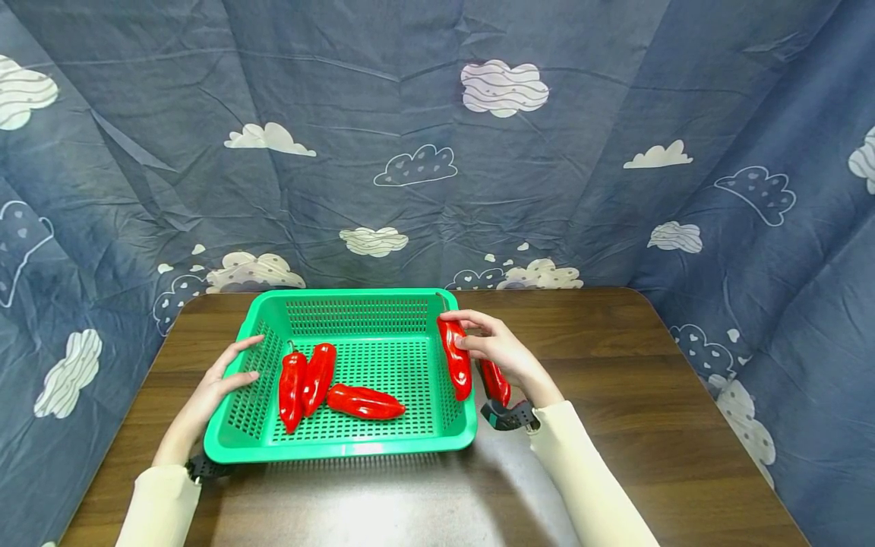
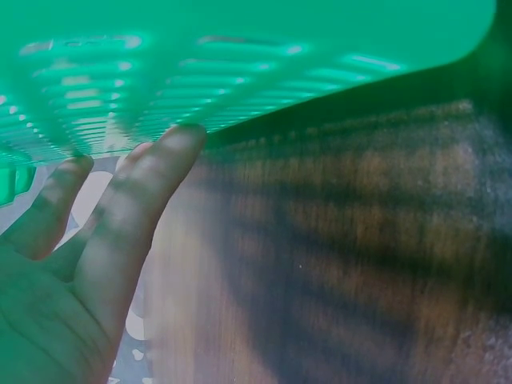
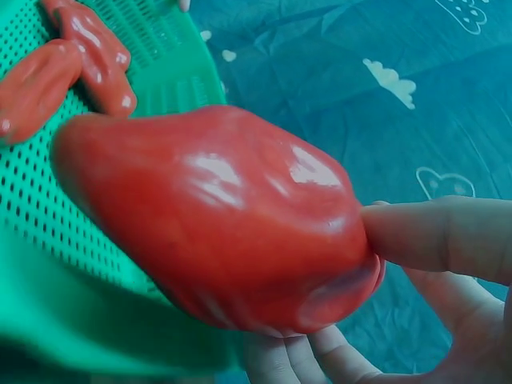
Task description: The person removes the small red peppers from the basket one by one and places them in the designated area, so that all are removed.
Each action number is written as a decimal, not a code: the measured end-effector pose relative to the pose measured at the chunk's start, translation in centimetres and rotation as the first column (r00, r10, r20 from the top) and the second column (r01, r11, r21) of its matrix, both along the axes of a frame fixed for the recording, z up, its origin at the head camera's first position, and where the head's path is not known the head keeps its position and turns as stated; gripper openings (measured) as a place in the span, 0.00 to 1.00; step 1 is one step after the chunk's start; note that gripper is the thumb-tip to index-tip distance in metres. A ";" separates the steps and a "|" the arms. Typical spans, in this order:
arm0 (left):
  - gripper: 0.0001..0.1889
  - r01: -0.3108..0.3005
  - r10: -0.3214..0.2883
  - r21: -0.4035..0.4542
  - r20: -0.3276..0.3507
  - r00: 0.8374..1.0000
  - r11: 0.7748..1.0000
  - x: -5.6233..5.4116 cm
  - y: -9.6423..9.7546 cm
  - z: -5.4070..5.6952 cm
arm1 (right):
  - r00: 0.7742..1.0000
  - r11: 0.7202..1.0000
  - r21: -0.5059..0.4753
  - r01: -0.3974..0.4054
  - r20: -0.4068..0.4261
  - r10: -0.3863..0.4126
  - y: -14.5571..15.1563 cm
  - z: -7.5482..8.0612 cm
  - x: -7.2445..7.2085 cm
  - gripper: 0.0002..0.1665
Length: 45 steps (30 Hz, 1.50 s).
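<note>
A green plastic basket [image 1: 342, 452] with perforated walls sits on the table. At its left side, my left hand [image 1: 217, 384] holds the rim, with thumb and a finger reaching over it; in the left wrist view other fingers [image 2: 136, 208] lie against the outer wall. My right hand [image 1: 502, 349] grips a glossy red pepper [image 1: 454, 361] near its stem end, above the basket's right rim, tip pointing down. Three more red peppers lie in the basket: two side by side, the left pepper [image 1: 292, 391] and its neighbour [image 1: 319, 380], and one crosswise pepper [image 1: 365, 403].
Another red pepper [image 1: 495, 382] lies right of the basket, partly hidden behind my right hand and wrist strap. The brown wooden table [image 1: 595, 342] extends to both sides. A blue curtain with clouds [image 1: 410, 213] hangs behind its back edge.
</note>
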<state>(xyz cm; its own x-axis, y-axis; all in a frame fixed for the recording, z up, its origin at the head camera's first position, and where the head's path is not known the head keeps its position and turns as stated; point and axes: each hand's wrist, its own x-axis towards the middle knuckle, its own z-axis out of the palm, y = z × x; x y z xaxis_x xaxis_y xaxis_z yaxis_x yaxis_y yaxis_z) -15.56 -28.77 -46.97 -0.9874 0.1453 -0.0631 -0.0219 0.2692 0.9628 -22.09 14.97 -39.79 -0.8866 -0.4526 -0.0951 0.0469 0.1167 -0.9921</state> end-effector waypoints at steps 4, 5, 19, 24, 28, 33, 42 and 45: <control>0.32 -0.001 0.001 -0.003 0.011 1.000 1.000 0.1 0.0 0.0 | 1.000 1.000 0.005 0.029 -0.007 -0.029 1.0 -0.2 0.1 0.26; 0.32 -0.001 0.001 -0.006 0.014 1.000 1.000 0.1 0.0 0.0 | 0.999 0.999 0.007 0.036 -0.008 -0.036 1.3 -0.3 0.1 0.26; 0.31 -0.003 0.003 -0.002 0.010 1.000 1.000 0.1 0.0 0.1 | 0.996 0.996 0.017 0.089 -0.022 -0.089 4.8 -1.2 0.0 0.27; 0.31 -0.003 0.003 0.006 -0.027 1.000 1.000 -0.1 0.0 0.1 | 0.994 0.994 0.006 0.109 -0.017 -0.109 5.8 -1.6 0.0 0.27; 0.31 -0.004 0.004 -0.001 -0.010 1.000 1.000 -0.1 0.1 0.2 | 0.992 0.993 -0.001 0.121 -0.023 -0.121 6.7 -2.1 0.0 0.27; 0.31 -0.003 0.004 -0.017 0.026 1.000 1.000 0.1 0.1 0.2 | 0.990 0.990 -0.001 0.139 -0.016 -0.139 7.7 -2.7 -0.1 0.28; 0.31 -0.003 0.004 -0.020 0.021 1.000 1.000 0.1 0.1 0.1 | 0.983 0.983 0.001 0.183 0.007 -0.183 9.3 -3.8 -0.3 0.27; 0.31 -0.003 0.004 -0.017 0.024 1.000 1.000 0.1 0.1 0.1 | 0.980 0.980 0.002 0.197 0.012 -0.197 9.7 -4.2 -0.4 0.27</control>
<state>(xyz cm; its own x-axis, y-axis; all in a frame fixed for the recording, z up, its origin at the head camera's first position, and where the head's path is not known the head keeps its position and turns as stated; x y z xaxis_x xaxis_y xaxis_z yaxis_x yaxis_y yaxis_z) -15.46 -28.66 -46.85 -0.9861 0.1404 -0.0889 -0.0456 0.2857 0.9572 -22.45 24.70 -44.00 -0.9571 -0.2693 -0.1070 0.0813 0.1051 -0.9911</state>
